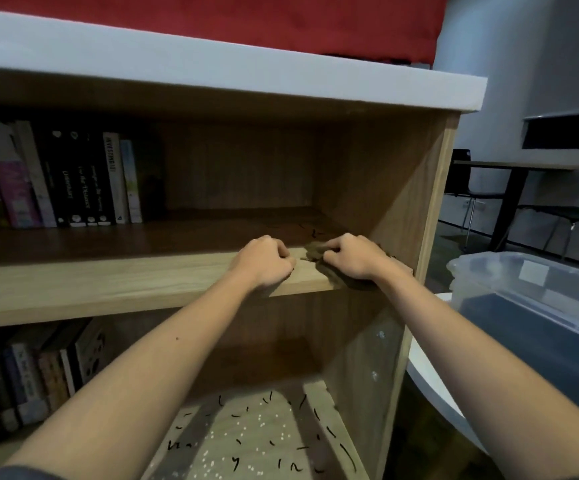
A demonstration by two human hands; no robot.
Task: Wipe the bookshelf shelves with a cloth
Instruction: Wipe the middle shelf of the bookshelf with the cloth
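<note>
**Lower shelf** (253, 441). Nearest item. The pale board is strewn with short dark marks (319, 415) and white specks. A row of books (31, 386) leans at its left. Judged unwiped.

**Left hand** (263, 263). It sits at the front lip of the upper shelf with the fingers curled in tight. They end just beside the cloth's near corner. I cannot tell from here whether they pinch that corner, grip the lip, or hold nothing.

**Right hand** (352, 258). It is close to the left hand, with the fingers bunched and gripping the cloth.

**Cloth** (314, 251). Brown and crumpled. It lies on the right end of the upper shelf under the right hand, and a fold hangs over the front edge below the wrist.

**Upper shelf** (108, 282). Wooden board. A few dark marks (314, 233) lie just behind the cloth, near the side panel (402, 188). Upright books (73, 178) fill the left part.

**Step in hand.** The person appears to be gathering or starting the cloth at the right corner of this shelf. Most of the board looks not yet covered.

**Next move calls for.** Flatten the cloth, press it down, and sweep back to the marks. Then draw it left along the open board and stop short of the books.

**Plastic bin** (540, 306). Translucent. It stands to the right of the bookshelf.

**White top** (211, 71), with red fabric (281, 19) above it.

**Table and chairs** (509, 195). Farthest items, dark, at the far right.
</note>
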